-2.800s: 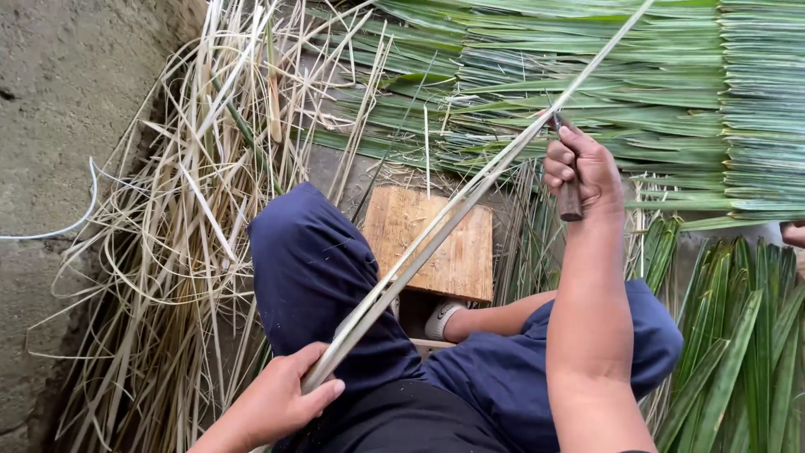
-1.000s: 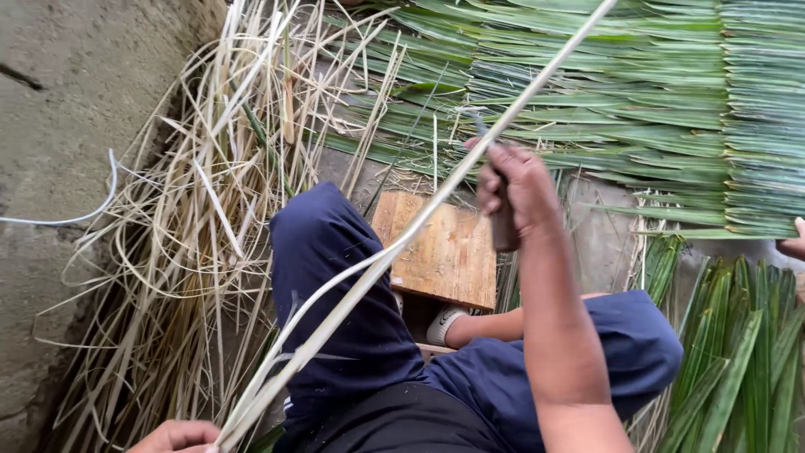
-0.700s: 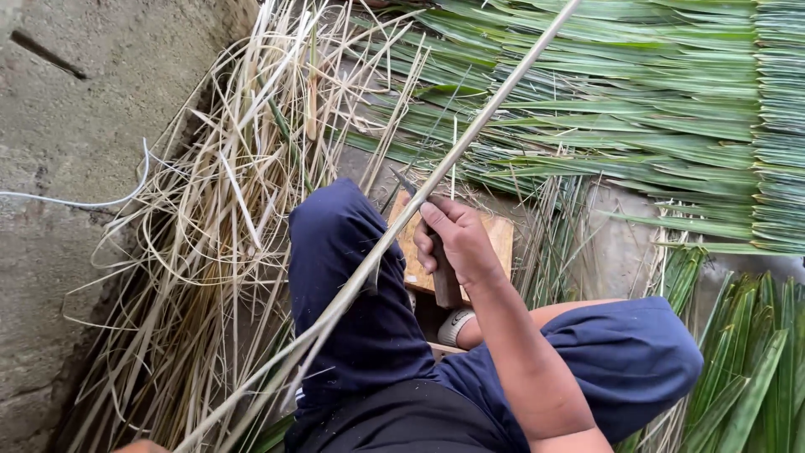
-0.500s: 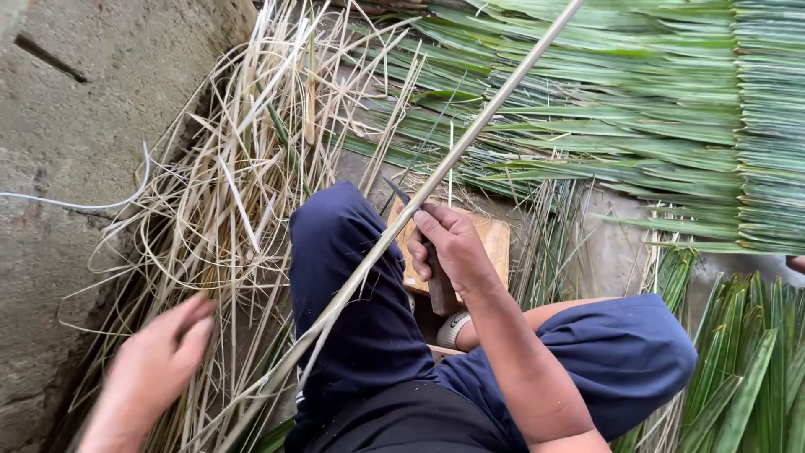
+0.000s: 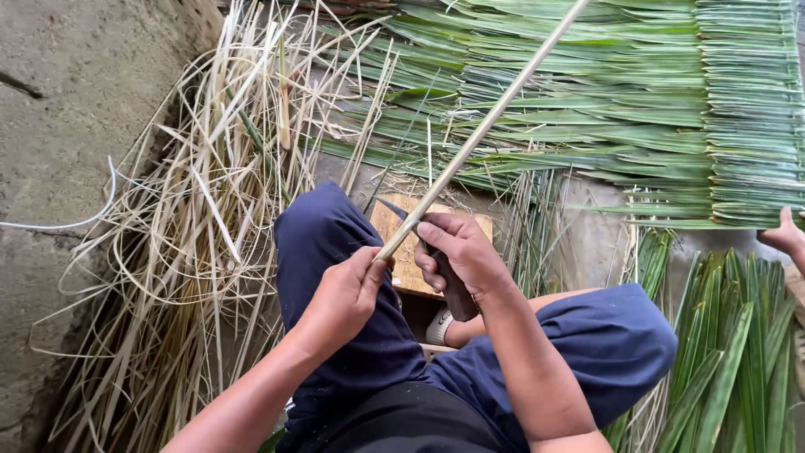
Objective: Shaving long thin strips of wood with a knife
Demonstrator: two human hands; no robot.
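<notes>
My left hand (image 5: 345, 295) grips the near end of a long pale palm-leaf stalk (image 5: 495, 117) that slants up to the top right. My right hand (image 5: 459, 256) holds a knife by its dark handle (image 5: 453, 289), the blade (image 5: 394, 210) pointing up-left and lying against the stalk just above my left hand. Both hands are over my knees in dark blue trousers (image 5: 335, 243), above a small wooden block (image 5: 401, 252).
A heap of dry pale strips (image 5: 210, 210) lies at the left beside a concrete wall (image 5: 75, 126). Woven green palm leaves (image 5: 637, 101) cover the top. Loose green leaves (image 5: 738, 352) lie at the right, where another person's hand (image 5: 786, 236) shows at the edge.
My left hand came up from the dry strips at the left and took hold of the stalk's near end. My right hand with the knife drew down the stalk toward my knees.
</notes>
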